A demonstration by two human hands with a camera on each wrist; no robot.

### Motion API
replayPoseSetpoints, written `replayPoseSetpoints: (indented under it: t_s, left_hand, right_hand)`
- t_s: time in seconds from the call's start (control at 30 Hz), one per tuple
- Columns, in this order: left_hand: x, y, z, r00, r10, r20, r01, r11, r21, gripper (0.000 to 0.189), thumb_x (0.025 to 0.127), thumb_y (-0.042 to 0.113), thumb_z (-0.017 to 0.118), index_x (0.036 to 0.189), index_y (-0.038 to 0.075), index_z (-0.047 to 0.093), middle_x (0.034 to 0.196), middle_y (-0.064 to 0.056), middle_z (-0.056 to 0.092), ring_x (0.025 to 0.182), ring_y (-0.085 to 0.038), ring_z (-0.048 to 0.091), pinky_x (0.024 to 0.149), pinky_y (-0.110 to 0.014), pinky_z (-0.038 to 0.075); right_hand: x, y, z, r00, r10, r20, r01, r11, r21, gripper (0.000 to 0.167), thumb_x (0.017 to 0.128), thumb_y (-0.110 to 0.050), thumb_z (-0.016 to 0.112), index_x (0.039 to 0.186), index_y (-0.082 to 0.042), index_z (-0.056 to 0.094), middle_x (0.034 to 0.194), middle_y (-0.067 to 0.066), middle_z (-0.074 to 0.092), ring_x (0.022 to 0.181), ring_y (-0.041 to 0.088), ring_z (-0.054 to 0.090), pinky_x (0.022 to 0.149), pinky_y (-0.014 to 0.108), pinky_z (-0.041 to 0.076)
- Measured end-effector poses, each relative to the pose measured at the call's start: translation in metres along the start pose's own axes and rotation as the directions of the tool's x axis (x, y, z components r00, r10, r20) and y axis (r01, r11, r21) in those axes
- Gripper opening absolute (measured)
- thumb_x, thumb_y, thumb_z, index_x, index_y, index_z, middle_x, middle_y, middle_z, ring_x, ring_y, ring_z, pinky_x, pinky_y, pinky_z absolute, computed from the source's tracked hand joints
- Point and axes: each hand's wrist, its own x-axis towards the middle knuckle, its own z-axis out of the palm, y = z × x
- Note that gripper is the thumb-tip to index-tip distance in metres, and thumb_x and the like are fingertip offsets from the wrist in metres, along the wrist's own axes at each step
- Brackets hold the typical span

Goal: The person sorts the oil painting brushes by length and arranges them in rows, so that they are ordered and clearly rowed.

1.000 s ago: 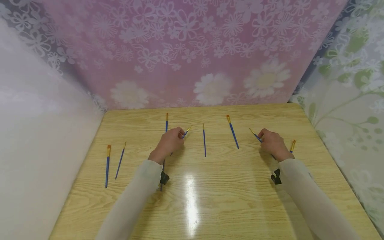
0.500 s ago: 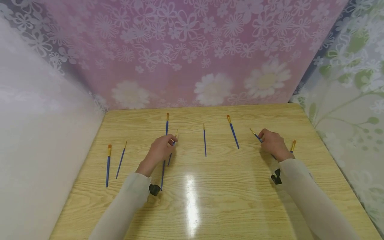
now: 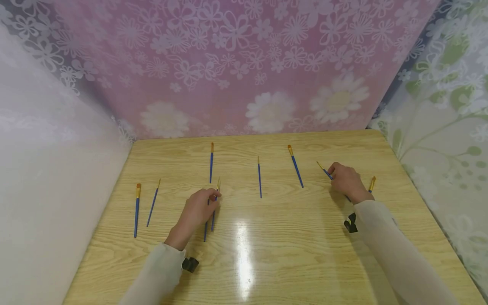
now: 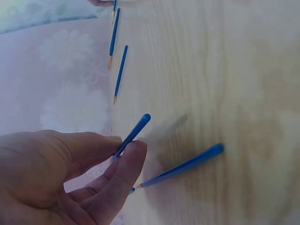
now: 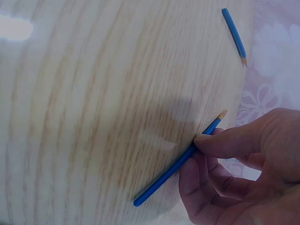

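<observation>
Head view shows your left grip [image 3: 198, 208] pinching a thin paintbrush [image 3: 213, 219], left of the central paintbrush [image 3: 260, 181]; your right grip [image 3: 346, 182] pinches a slim paintbrush [image 3: 324, 170], well right of the central one. Both look light, stiff-handled and probably slick; hold them mid-handle.

- Head: high, facing far and down
- Left wrist: close by left hand [image 4: 89, 173], facing right
- Right wrist: close, facing left
- Wrist views share far wall [image 4: 70, 89]
</observation>
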Motion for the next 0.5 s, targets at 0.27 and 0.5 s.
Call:
replayPoseSetpoints:
  t_s: [0.27,0.5]
  left_hand:
    - [-0.016,0.006,0.012,0.999,-0.033,-0.015,0.033,0.999,0.042,0.023,0.105,0.009,0.064,0.123,0.008,0.077,0.109,-0.012,0.075,0.082,-0.021,0.066,0.085,-0.053,0.057]
    - [-0.024,0.007,0.019,1.0,-0.024,-0.021,0.026,0.992,0.123,0.021,0.105,0.008,0.064,0.122,0.008,0.076,0.107,-0.01,0.071,0.089,-0.023,0.065,0.089,-0.06,0.057]
  right_hand:
    - [-0.002,-0.002,-0.003,1.0,0.0,0.008,0.0,1.0,0.005,0.033,0.097,0.004,0.056,0.129,0.01,0.059,0.126,0.036,0.069,0.113,0.055,0.067,0.097,0.072,0.05]
    - [-0.002,-0.003,-0.002,1.0,0.001,0.008,-0.001,1.0,-0.003,0.033,0.097,0.004,0.056,0.129,0.01,0.059,0.126,0.036,0.069,0.114,0.055,0.066,0.098,0.074,0.048]
